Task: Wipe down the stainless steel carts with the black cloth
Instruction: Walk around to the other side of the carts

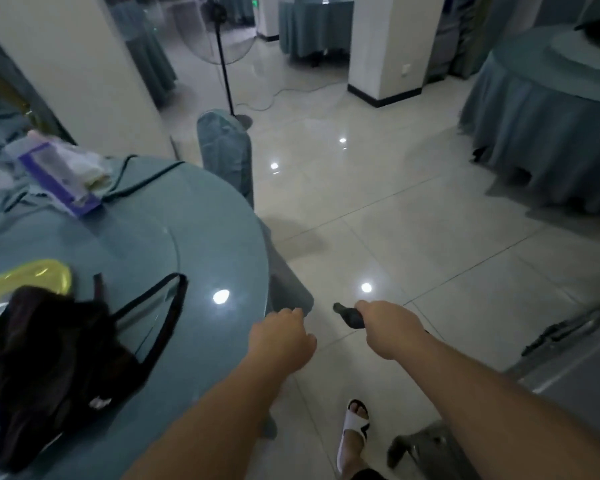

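The right hand (387, 325) is out over the tiled floor (413, 220), fingers curled tight around a bunched black cloth (349, 315), with only a dark tail poking out past the knuckles. It looks soft, light and floppy, so a full fist round the wad suits it; spread flat, it should cover more steel. The left hand (281, 337) hangs loosely curled and holds nothing, just off the rim of the round glass-topped table (187, 237). Metal at the right edge, a possible stainless steel cart (568, 372), is too blurred to call.
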A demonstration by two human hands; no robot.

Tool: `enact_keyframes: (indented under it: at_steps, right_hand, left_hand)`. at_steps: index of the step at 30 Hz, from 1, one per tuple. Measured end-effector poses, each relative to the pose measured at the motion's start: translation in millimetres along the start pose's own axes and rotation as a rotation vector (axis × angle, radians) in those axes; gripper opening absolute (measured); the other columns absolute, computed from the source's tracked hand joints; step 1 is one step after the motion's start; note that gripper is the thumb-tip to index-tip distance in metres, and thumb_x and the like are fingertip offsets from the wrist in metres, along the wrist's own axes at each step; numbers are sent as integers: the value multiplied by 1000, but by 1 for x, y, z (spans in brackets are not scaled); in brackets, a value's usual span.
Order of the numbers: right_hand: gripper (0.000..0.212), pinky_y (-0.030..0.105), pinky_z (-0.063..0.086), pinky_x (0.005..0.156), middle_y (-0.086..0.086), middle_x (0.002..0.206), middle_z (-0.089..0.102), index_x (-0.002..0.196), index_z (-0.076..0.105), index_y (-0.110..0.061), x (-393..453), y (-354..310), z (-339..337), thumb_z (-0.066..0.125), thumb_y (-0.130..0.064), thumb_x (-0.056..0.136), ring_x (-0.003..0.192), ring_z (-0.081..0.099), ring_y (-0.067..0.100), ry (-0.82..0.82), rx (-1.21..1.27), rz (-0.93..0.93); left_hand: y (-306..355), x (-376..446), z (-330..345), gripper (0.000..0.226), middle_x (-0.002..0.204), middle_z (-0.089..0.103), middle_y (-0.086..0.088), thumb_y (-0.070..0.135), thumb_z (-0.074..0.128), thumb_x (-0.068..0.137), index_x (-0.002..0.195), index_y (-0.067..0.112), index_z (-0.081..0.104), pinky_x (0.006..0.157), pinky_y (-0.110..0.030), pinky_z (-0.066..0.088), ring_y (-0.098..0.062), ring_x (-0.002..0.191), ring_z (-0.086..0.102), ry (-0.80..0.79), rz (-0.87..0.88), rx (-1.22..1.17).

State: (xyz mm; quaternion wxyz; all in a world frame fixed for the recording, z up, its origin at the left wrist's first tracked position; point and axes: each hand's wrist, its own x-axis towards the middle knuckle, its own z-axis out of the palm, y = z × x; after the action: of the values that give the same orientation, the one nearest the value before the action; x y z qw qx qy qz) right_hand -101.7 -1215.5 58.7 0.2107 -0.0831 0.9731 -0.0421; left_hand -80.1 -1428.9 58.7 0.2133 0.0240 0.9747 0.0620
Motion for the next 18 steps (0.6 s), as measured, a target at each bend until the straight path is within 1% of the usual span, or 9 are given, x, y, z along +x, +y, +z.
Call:
enact_keyframes:
  at_steps: [2, 5, 8, 10, 13, 15, 18]
  right_hand:
    - [36, 30, 33, 52, -3, 86, 48, 118, 49, -19, 32, 26, -16, 55, -1, 87, 72, 52, 19, -2, 27, 25]
    - [34, 30, 38, 54, -5, 83, 47, 110, 47, -21, 73, 70, -42, 54, 1, 85, 73, 55, 19, 17, 62, 59]
    - [38, 32, 44, 59, -4, 88, 51, 115, 50, -20, 103, 120, -71, 52, 3, 84, 76, 60, 21, 65, 93, 93]
    - [41, 34, 48, 63, -2, 94, 57, 118, 50, -20, 118, 151, -88, 50, 3, 84, 80, 62, 23, 100, 130, 142]
    - [43, 39, 56, 72, 0, 99, 61, 121, 49, -22, 135, 192, -105, 48, 2, 85, 83, 64, 26, 136, 188, 213]
    - [43, 41, 58, 75, 0, 101, 61, 121, 49, -23, 147, 219, -112, 48, 2, 85, 85, 64, 26, 134, 230, 265]
    - [41, 41, 57, 74, 0, 100, 61, 118, 50, -22, 166, 260, -115, 48, 2, 85, 85, 64, 25, 122, 267, 352]
  left_hand:
    - [21, 45, -20, 38, 133, 60, -5, 45, 45, 97, 126, 21, 53, 85, -43, 39, -30, 120, 56, -7, 29, 27]
    - [54, 104, -49, 46, 138, 60, -6, 46, 44, 98, 137, 21, 52, 93, -45, 45, -31, 123, 57, -21, 58, 43]
    - [91, 159, -71, 53, 138, 61, -3, 49, 44, 100, 146, 23, 49, 97, -45, 51, -27, 118, 60, 7, 102, 44]
    - [115, 191, -83, 56, 141, 60, -2, 51, 45, 100, 149, 24, 48, 100, -45, 52, -26, 120, 59, -12, 143, 21]
    - [150, 241, -98, 61, 147, 57, -2, 51, 46, 99, 153, 24, 45, 103, -45, 49, -27, 127, 56, -66, 220, 78]
    - [178, 277, -109, 62, 148, 56, -2, 51, 45, 98, 154, 24, 44, 102, -45, 46, -28, 129, 55, -82, 278, 137]
    - [224, 332, -120, 62, 150, 55, -2, 50, 45, 99, 155, 24, 43, 102, -44, 45, -28, 132, 53, -124, 376, 187]
